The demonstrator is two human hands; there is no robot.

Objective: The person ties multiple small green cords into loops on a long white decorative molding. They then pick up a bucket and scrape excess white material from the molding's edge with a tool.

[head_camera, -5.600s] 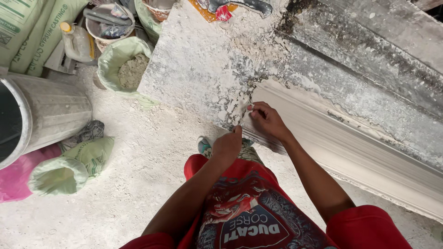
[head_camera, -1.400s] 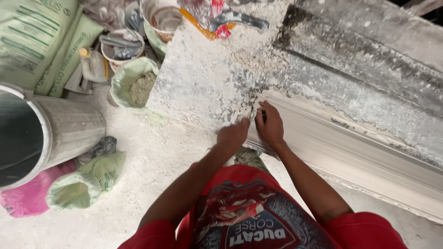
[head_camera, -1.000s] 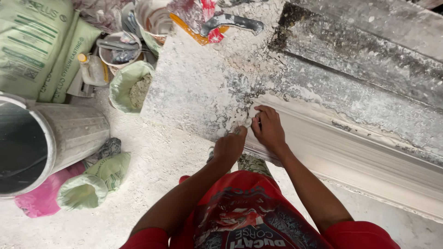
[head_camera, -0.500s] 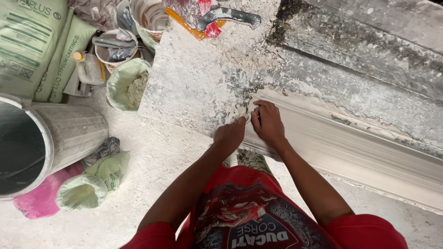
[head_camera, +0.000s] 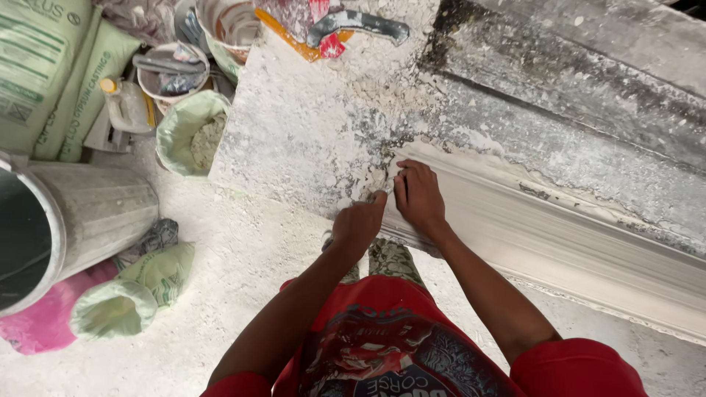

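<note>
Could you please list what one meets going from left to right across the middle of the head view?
Metal bin → open green bag → left hand → right hand → white plaster moulding.

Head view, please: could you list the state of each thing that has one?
left hand: curled, thumb on moulding end.
right hand: flat on moulding end.
white moulding: lying on bench, unbroken.
metal bin: tipped, open.
green sack: open, powder inside.
rolled green sack: lying on floor.

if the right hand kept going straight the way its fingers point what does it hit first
The right hand already rests on the end of the white moulding, fingers pointing up the bench. Straight on, it would probably first meet the crumbly plaster debris on the worktop.
</note>
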